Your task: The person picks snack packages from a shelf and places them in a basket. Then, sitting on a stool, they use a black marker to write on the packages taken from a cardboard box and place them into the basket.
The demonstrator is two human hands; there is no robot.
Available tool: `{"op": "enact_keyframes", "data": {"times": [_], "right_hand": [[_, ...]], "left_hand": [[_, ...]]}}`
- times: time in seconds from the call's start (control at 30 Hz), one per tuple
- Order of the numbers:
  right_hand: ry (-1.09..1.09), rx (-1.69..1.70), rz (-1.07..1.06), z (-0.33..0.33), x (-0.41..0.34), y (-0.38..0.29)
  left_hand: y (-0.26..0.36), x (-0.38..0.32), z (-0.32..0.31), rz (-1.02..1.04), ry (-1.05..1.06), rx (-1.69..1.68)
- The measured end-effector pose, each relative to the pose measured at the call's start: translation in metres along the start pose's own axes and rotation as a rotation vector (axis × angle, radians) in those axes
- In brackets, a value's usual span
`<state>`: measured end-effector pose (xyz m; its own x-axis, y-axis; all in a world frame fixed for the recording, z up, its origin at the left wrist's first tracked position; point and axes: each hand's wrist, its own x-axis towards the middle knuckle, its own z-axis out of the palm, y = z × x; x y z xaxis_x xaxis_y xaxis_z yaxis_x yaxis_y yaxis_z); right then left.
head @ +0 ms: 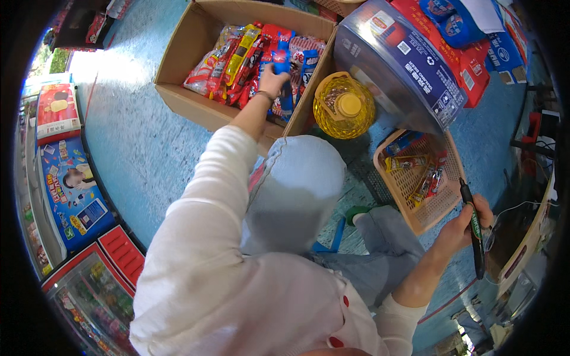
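Note:
My left hand [272,81] reaches into an open cardboard box [191,100], its fingers around a blue and red snack packet [281,62]. Around it in the box lie packaged snacks [238,58] in red, yellow, striped and blue wrappers. Off to the right, my right hand [467,222] holds a black marker pen [474,231], tip pointing up. Just beyond that hand is a peach-coloured plastic basket [403,200] with several small snack packets [407,163] in it, yellow, red and blue.
A bottle of yellow oil [345,107] stands between the box and the basket. Behind it sits a large dark blue carton [396,66], with a red package [474,75] beyond. A glass-topped freezer [95,285] and a blue printed panel [73,187] line the left side.

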<state>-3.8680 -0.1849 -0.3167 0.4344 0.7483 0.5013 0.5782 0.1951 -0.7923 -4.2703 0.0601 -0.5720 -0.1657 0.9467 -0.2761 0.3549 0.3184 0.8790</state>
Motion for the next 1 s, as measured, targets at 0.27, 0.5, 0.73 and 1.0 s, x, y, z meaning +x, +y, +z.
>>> {"op": "enact_keyframes", "data": {"times": [0.27, 0.5, 0.73, 1.0], "right_hand": [[0.083, 0.126, -0.017, -0.018, -0.008, -0.019], [0.320, 0.338, 0.046, -0.048, -0.008, -0.036], [0.099, 0.204, -0.262, -0.059, -0.005, -0.036], [0.059, 0.024, -0.368, -0.042, -0.001, -0.033]], "left_hand": [[0.204, -0.078, -0.087, 0.107, -0.574, -1.115], [0.283, -0.250, 0.040, 0.063, -1.162, -0.856], [0.262, -0.293, 0.133, -0.003, -1.265, -0.580], [0.251, -0.292, 0.151, -0.004, -1.252, -0.579]]}}
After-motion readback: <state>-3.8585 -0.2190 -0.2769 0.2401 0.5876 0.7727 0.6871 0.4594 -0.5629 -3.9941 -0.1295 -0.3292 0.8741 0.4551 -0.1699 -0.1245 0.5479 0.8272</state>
